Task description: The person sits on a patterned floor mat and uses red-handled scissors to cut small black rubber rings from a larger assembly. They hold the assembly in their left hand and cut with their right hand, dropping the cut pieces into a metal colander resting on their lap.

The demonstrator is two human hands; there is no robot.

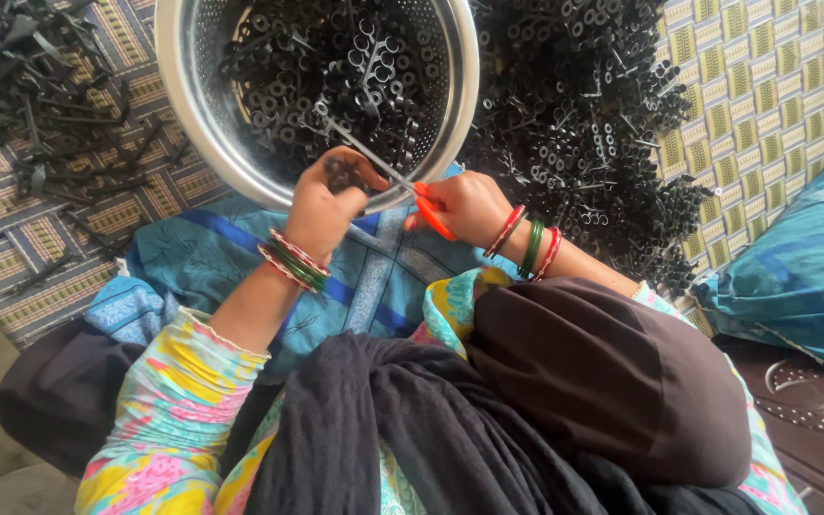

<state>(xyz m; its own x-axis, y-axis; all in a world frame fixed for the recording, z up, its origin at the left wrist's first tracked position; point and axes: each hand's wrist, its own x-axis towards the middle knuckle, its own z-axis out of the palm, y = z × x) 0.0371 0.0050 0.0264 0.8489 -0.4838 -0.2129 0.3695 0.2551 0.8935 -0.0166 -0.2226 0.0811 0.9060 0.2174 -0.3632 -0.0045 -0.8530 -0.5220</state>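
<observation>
My left hand (328,198) is closed on a small cluster of black plastic ring pieces (343,175) at the near rim of a steel colander (181,91). My right hand (462,205) grips orange-handled scissors (428,212). Their thin blades (364,153) reach up and left over the colander's rim, right next to the cluster in my left hand. Whether the blades touch the cluster I cannot tell. The colander holds several loose black rings (336,67). Both wrists carry red and green bangles.
A large heap of black ring pieces (584,114) lies right of the colander on a patterned woven mat (765,86). Black plastic stalks (26,91) are piled at the left. A blue cloth (383,272) covers my lap, and a blue cushion (803,257) sits at the right.
</observation>
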